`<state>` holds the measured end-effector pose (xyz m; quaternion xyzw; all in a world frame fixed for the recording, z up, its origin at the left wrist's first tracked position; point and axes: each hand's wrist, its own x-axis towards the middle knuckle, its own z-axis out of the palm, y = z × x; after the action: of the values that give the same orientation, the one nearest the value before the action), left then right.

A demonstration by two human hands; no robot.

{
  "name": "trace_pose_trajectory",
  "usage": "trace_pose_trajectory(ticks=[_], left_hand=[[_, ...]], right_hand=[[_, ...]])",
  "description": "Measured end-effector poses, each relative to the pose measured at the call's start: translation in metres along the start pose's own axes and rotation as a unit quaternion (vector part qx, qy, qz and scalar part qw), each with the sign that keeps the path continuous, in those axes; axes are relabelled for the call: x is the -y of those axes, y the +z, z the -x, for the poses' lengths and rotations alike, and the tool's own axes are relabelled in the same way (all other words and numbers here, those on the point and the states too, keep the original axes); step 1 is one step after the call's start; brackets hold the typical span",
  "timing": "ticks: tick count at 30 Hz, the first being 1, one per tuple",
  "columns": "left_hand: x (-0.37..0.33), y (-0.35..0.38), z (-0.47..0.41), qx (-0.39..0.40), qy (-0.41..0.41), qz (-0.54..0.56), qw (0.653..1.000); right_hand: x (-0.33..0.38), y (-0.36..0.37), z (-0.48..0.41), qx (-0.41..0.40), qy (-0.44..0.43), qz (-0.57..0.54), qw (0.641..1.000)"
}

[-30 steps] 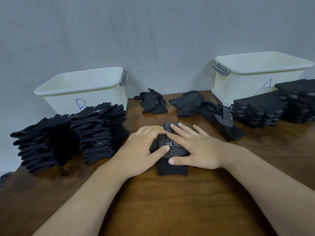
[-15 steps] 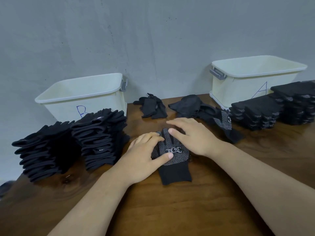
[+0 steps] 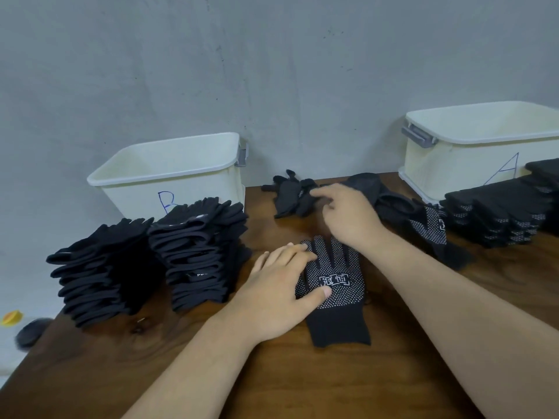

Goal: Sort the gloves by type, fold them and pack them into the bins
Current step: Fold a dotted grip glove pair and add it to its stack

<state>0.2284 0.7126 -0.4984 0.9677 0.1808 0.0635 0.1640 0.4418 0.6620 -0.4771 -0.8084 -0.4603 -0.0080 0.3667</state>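
A black dotted glove (image 3: 335, 285) with a white logo lies flat on the wooden table (image 3: 302, 382), fingers pointing away. My left hand (image 3: 278, 291) rests flat on its left side, thumb on the palm area. My right hand (image 3: 348, 216) hovers beyond the glove with loosely bent fingers, reaching toward a small pile of plain black gloves (image 3: 290, 195) at the back; it holds nothing. Another loose dotted glove (image 3: 432, 228) lies to the right of it. Bin B (image 3: 169, 173) stands at the back left, bin A (image 3: 472, 146) at the back right.
Two tall stacks of folded plain black gloves (image 3: 151, 255) stand in front of bin B. Stacks of folded dotted gloves (image 3: 499, 213) sit before bin A. A dark crumpled heap (image 3: 366, 182) lies at the back centre. A yellow item (image 3: 11, 317) lies off the table's left edge.
My right hand has lifted off the dotted glove and moved away toward the back pile. The glove now lies fully spread. My left hand stays on it.
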Motion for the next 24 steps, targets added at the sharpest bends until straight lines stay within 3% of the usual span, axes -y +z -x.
trace_pose_trajectory(ticks=[3,6,11,17,24], left_hand=[[-0.002,-0.002,0.001,0.003,-0.004,-0.001,1.000],[-0.004,-0.004,0.003,0.006,-0.006,0.001,1.000],[-0.002,-0.003,0.001,0.001,-0.008,0.001,1.000],[-0.002,-0.003,0.001,-0.002,0.001,0.004,1.000],[-0.008,-0.005,0.007,-0.036,0.049,0.015,0.998]], right_hand=[[0.007,-0.028,-0.006,-0.085,0.018,-0.097,0.991],[0.011,-0.047,-0.014,-0.100,0.024,-0.162,0.981],[0.022,-0.070,-0.020,-0.146,0.013,-0.177,0.973],[0.042,-0.087,-0.014,-0.051,0.031,-0.378,0.924],[0.046,-0.086,-0.005,0.011,-0.016,-0.395,0.919]])
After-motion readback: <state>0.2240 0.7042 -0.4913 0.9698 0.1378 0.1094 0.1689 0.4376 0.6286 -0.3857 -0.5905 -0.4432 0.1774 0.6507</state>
